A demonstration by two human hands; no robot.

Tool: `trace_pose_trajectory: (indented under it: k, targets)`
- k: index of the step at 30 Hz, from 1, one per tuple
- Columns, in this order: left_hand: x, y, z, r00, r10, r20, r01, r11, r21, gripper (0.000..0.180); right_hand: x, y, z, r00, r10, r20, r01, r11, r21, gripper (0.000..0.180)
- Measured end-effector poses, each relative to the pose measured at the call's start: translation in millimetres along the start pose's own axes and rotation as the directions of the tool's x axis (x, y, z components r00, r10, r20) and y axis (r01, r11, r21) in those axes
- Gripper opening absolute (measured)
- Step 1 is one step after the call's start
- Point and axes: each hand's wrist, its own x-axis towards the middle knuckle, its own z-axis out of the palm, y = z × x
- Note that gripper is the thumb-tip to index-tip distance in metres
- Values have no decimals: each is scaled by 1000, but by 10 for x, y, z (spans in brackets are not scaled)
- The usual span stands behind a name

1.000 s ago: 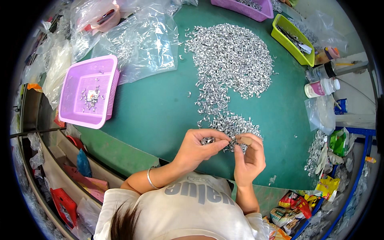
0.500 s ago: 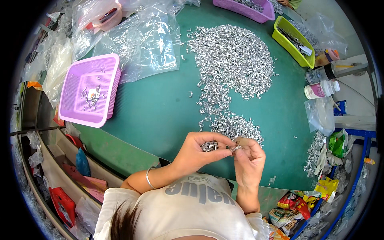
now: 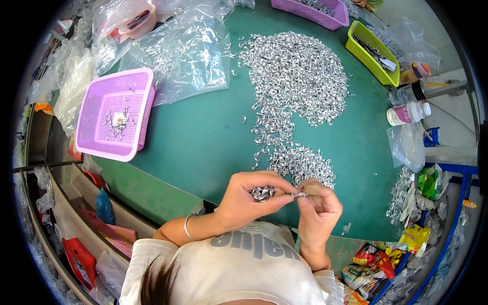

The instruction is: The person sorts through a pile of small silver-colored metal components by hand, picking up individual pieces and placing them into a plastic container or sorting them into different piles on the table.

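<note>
My left hand (image 3: 238, 199), with a bangle on the wrist, is closed around a handful of small curved silver metal pieces (image 3: 262, 193). Its thumb and forefinger reach toward my right hand (image 3: 320, 209). Between the fingertips of both hands is one small silver metal piece (image 3: 299, 195), pinched by the right thumb and forefinger; its exact shape is hard to make out. Just beyond the hands lies a small pile of the same curved pieces (image 3: 307, 165). A trail of pieces joins it to a much larger heap (image 3: 300, 71) farther back on the green tabletop (image 3: 198, 137).
A purple basket (image 3: 84, 114) with a few pieces stands at the left, beside clear plastic bags (image 3: 203, 61). At the back are another purple basket (image 3: 333, 20) and a yellow-green basket (image 3: 391, 76). A white bottle (image 3: 406, 114) stands along the right edge.
Both hands have shifted slightly, the left a little leftward and the right a little rightward and down. More of the handful in the left palm shows now.
</note>
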Motion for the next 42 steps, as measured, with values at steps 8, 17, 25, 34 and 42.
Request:
trace_pose_trajectory:
  k: [8, 17, 25, 34, 42]
  targets:
    - [-29, 62, 6, 999, 20, -28, -19, 1000, 13, 11, 20, -41, 52, 981, -191, 41, 196, 959, -206, 17]
    - [-46, 98, -8, 1000, 11, -1, -11, 1000, 13, 12, -24, -83, 94, 979, -203, 10, 199, 947, -251, 19]
    - [-71, 73, -17, 1000, 7, 18, -8, 1000, 9, 15, -19, -141, 126, 963, -263, 55, 266, 906, -329, 21]
    - [-65, 20, -1, 997, -66, 32, 67, 997, -42, 11, -38, -34, 99, 981, -194, 1, 189, 953, -236, 21]
    - [40, -355, -157, 848, -462, 259, 516, 609, -602, 17, 168, 168, -174, 971, -16, 238, 128, 878, -460, 17]
